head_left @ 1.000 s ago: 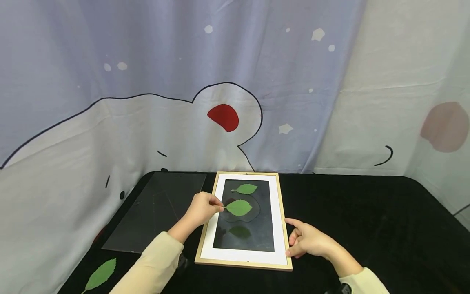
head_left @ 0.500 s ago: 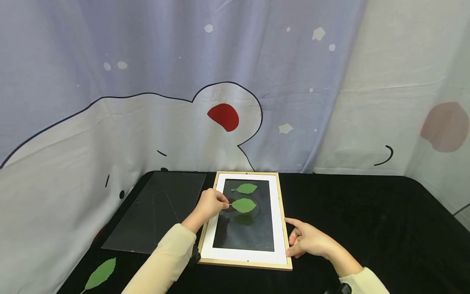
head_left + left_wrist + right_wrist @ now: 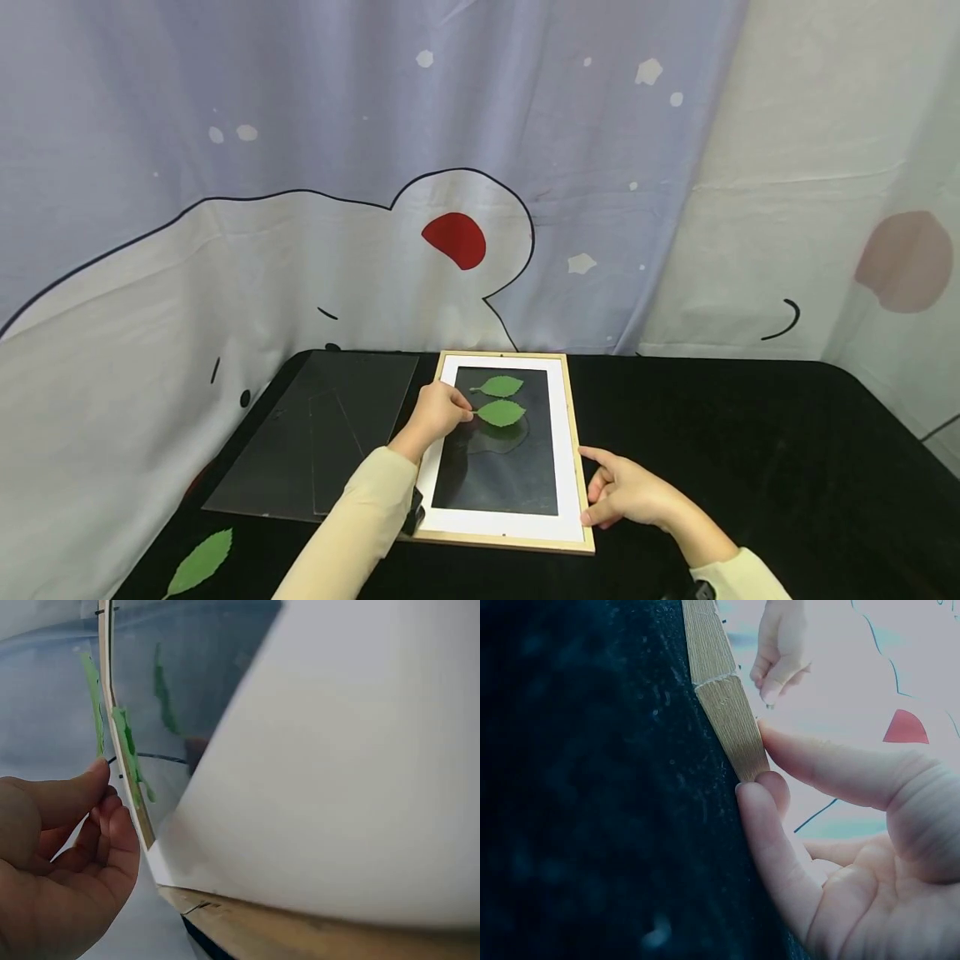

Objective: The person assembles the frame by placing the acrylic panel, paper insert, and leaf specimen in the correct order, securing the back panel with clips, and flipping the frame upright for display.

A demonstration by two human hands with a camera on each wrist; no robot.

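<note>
Behind the table hangs a big cloth (image 3: 592, 167), soft purple and white, with pale stars, dots and a red patch (image 3: 456, 241). Black cloth covers the table (image 3: 712, 433). On its left side lies a flat dark board (image 3: 277, 450), and closer to us is a loose leaf (image 3: 199, 563), green too. Beside the board, in the middle, lies a wooden picture frame (image 3: 506, 545) with a white border (image 3: 491, 524) and a dark, shiny inside. One far leaf (image 3: 501, 386) is near its top. The left hand (image 3: 438, 410) pinches the stem of a held leaf (image 3: 501, 412) just below that one; I can't tell if this leaf touches the shiny part. The left sleeve (image 3: 356, 533) hides bits of the frame and board. The right hand (image 3: 632, 490) pinches the frame's right edge with thumb and fingers.
</note>
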